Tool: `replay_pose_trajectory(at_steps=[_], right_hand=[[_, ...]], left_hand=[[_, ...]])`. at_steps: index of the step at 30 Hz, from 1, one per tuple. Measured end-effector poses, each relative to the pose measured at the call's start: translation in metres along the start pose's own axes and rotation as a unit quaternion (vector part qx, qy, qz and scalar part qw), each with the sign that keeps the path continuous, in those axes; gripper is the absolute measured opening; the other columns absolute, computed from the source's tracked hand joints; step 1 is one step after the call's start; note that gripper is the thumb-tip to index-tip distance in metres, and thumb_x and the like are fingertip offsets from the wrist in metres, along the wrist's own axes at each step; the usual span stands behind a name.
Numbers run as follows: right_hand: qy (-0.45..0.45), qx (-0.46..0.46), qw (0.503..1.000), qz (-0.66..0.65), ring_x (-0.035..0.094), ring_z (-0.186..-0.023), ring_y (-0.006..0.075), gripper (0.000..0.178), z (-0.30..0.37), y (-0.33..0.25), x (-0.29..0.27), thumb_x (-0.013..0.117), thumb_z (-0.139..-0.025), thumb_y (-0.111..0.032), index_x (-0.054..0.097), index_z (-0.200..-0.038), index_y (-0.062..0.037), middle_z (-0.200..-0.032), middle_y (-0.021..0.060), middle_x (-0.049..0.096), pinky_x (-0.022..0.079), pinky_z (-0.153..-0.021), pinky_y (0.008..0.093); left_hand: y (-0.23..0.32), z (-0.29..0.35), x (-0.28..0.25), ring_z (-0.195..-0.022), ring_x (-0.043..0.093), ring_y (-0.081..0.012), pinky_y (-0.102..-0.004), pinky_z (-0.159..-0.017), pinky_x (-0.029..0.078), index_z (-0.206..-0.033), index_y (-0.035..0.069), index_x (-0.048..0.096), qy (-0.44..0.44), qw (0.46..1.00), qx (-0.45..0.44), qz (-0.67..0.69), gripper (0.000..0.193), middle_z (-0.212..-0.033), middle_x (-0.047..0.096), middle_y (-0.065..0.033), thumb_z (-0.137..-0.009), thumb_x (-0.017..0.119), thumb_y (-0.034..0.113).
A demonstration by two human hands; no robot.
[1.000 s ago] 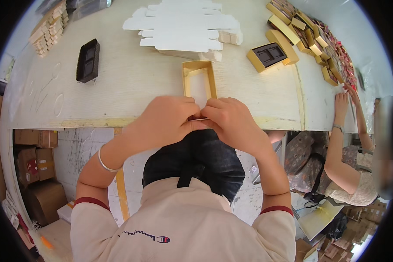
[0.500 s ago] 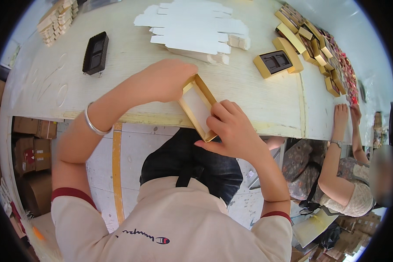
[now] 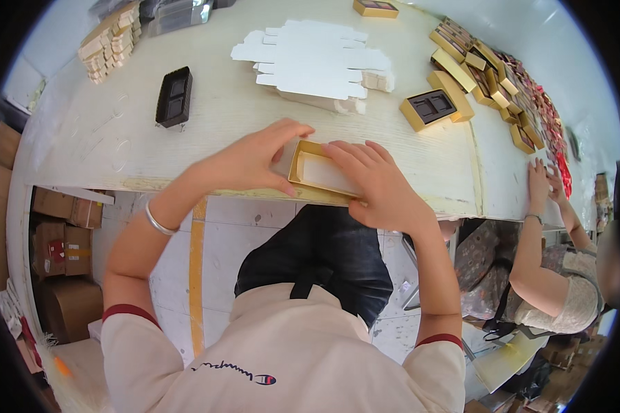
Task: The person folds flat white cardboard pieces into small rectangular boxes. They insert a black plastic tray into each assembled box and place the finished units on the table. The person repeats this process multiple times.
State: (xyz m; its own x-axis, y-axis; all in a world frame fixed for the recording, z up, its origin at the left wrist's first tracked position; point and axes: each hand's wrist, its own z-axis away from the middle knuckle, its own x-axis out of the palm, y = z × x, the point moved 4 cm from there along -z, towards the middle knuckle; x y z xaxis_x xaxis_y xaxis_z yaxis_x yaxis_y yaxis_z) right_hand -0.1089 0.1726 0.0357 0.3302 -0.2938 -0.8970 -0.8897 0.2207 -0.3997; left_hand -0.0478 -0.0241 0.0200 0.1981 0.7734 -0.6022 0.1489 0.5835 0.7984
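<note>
At the near edge of the table is a shallow gold cardboard box, its open side up and its pale inside showing. My right hand grips its right end, fingers over the far wall and thumb at the near side. My left hand is open beside the box's left end, thumb and fingers apart with a small gap to the box. Beyond my hands lies a stack of flat white box blanks. A black plastic tray insert rests on the table, farther left.
A gold box with a black insert stands to the right, near a pile of gold boxes. Another gold box sits at the far edge. Folded pale card pieces are stacked far left. A co-worker's hands are at the right.
The gold box has turned from a slant to lie more crosswise along the table edge. My left hand has let go of its far corner and opened.
</note>
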Motion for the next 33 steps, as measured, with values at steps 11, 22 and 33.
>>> replay_pose_trajectory(at_steps=[11, 22, 33], right_hand=[[0.191, -0.003, 0.981, 0.027, 0.048, -0.121, 0.0328, 0.077, 0.000, 0.002, 0.001, 0.082, -0.067, -0.031, 0.050, -0.132, -0.0069, -0.128, 0.0138, 0.055, 0.033, -0.106, 0.0470], [0.242, -0.010, 0.964, -0.109, 0.053, -0.106, 0.0360, 0.050, 0.012, 0.031, 0.014, 0.079, -0.071, -0.014, 0.060, -0.115, -0.0001, -0.115, 0.0167, 0.058, 0.045, -0.091, 0.0413], [0.172, 0.036, 0.981, -0.080, 0.049, -0.114, 0.0363, 0.065, 0.010, 0.027, 0.017, 0.078, -0.074, -0.024, 0.052, -0.129, -0.0013, -0.120, 0.0178, 0.054, 0.041, -0.095, 0.0437]], left_hand=[[0.006, 0.016, 0.029, -0.075, 0.049, -0.0184, -0.0302, -0.071, 0.045, -0.138, 0.009, 0.046, 0.171, 0.985, 0.012, -0.018, 0.074, -0.111, 0.058, -0.0052, -0.073, 0.080, 0.020], [0.009, 0.010, 0.037, -0.108, 0.052, -0.0318, -0.0408, -0.098, 0.039, -0.142, 0.003, 0.039, 0.208, 0.955, 0.068, -0.199, 0.078, -0.124, 0.057, -0.0140, -0.078, 0.074, 0.032], [0.011, 0.011, 0.042, -0.115, 0.047, -0.0339, -0.0434, -0.102, 0.035, -0.148, 0.006, 0.031, 0.191, 0.952, 0.026, -0.237, 0.077, -0.133, 0.052, -0.0132, -0.083, 0.068, 0.028]])
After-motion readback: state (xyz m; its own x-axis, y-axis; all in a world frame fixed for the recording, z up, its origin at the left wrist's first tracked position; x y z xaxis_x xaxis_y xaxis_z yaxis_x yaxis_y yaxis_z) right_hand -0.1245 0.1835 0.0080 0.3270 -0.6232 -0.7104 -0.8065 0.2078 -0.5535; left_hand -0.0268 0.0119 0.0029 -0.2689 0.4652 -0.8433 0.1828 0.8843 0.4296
